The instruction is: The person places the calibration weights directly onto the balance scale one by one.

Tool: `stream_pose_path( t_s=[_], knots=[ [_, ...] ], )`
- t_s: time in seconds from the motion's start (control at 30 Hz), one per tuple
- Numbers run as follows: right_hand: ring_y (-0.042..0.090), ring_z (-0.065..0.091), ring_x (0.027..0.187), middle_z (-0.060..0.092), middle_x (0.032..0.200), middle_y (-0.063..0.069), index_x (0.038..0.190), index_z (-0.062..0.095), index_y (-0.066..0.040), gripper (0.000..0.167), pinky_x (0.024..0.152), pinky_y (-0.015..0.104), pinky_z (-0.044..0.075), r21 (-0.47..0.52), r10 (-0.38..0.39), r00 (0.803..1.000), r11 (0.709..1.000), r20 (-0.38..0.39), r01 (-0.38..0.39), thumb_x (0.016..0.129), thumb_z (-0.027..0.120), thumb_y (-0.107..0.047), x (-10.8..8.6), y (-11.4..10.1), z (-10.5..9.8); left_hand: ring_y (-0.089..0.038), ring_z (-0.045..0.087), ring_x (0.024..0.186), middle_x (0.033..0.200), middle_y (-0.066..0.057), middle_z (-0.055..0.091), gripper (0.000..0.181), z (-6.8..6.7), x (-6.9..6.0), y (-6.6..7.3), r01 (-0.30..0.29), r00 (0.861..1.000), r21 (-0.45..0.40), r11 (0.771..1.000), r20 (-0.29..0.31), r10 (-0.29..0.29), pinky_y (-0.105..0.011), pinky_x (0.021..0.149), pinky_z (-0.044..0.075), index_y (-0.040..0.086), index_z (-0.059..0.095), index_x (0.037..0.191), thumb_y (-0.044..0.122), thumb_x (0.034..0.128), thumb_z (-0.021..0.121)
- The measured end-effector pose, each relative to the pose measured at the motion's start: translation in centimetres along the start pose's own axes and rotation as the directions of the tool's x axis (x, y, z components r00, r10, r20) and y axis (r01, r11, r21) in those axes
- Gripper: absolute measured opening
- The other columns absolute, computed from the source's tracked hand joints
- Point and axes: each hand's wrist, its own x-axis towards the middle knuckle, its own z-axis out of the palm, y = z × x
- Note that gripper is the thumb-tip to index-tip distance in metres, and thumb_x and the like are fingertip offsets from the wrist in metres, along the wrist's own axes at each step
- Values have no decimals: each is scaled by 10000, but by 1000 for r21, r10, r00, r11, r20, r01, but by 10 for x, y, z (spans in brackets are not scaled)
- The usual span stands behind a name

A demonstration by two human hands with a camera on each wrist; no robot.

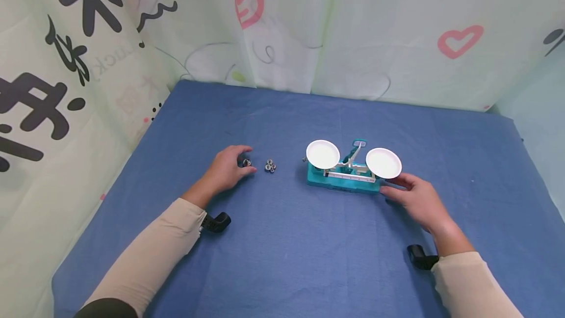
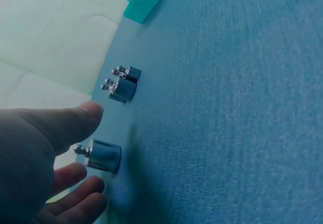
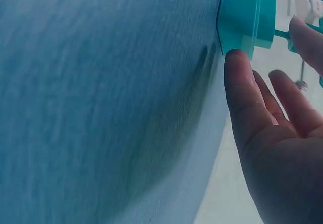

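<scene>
While a left hand frames a metal weight with grip wide, a right hand, grip also wide, meets a teal balance scale's end.

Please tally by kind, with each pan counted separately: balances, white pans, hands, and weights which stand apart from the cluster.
Teal balance: 1
White pans: 2
Hands, left hand and right hand: 2
Lone weight: 1
Total: 6

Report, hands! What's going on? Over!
Left hand around lone weight, ungripped. Right hand at right end of balance scale. Weight cluster between lone weight and scale.
</scene>
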Motion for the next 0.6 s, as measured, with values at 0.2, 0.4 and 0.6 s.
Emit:
stream_pose_path(
  t_s=[0.2, 0.4, 0.6],
  knots=[
    [374, 595, 1156, 545, 1368, 284, 1374, 523, 96, 591, 938, 457, 507, 11, 10, 1000, 1000, 27, -10, 982, 655, -327, 7, 0, 5, -291, 572, 1173, 1328, -155, 564, 558, 3, 3, 0, 44, 999, -32, 998, 18, -44, -460, 964, 465, 58, 540, 1421, 241, 934, 742],
    [346, 612, 1114, 549, 1352, 293, 1352, 534, 110, 544, 883, 383, 540, 17, 39, 999, 999, 19, -39, 981, 651, -270, 13, -2, 9, -286, 587, 1132, 1272, -139, 604, 502, 4, 5, 0, 38, 999, -33, 999, 14, -38, -451, 940, 470, 47, 575, 1379, 225, 938, 736],
    [318, 605, 1105, 544, 1353, 301, 1349, 529, 123, 517, 808, 260, 542, 59, 64, 998, 996, 19, -65, 971, 667, -202, 15, -2, 12, -285, 590, 1059, 1182, -137, 636, 425, 7, 5, -1, 15, 1000, -19, 1000, -4, -15, -443, 901, 472, 34, 620, 1323, 202, 946, 724]
  ],
)
